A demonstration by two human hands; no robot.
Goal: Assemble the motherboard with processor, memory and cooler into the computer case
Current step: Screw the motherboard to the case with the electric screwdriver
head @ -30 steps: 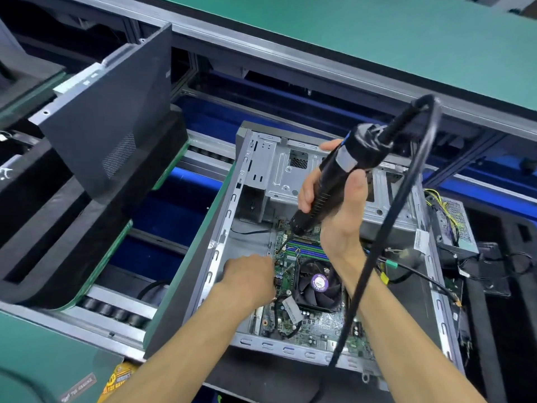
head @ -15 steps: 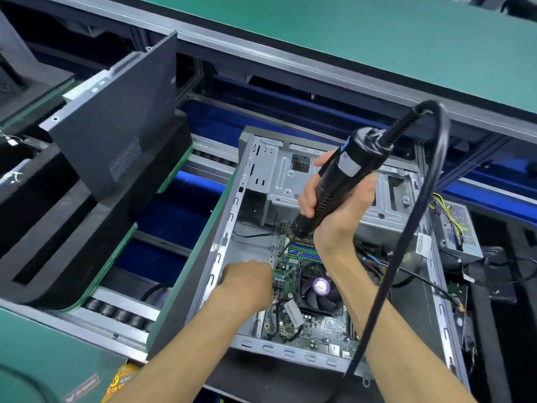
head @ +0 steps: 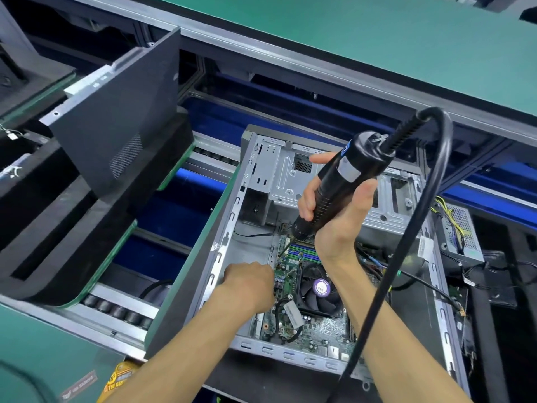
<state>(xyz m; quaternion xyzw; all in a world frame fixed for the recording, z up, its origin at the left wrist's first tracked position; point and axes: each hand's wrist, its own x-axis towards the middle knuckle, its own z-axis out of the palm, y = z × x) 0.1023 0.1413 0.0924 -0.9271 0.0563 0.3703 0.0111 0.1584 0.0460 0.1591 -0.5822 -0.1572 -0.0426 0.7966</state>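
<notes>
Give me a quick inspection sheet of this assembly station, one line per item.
Surface: green mat, roller conveyor.
Job's things: motherboard with cooler fan inside open computer case.
Clutter: detached side panel leaning at left.
Hands: right hand grips electric screwdriver, bit at the board's edge; left hand rests at the board edge, fingers hidden.
Cables: screwdriver cord loops across the case.
Surroundings: power supply at right.

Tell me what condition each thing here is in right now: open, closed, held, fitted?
Computer case: lying on its side, open.
Motherboard: sitting inside the case.
Cooler fan: mounted on the motherboard.
Electric screwdriver: gripped, tilted, bit down at the board's far left corner.
Right hand: wrapped round the screwdriver.
Left hand: resting at the board's left edge; fingers hidden.
Side panel: off, propped upright to the left.
</notes>
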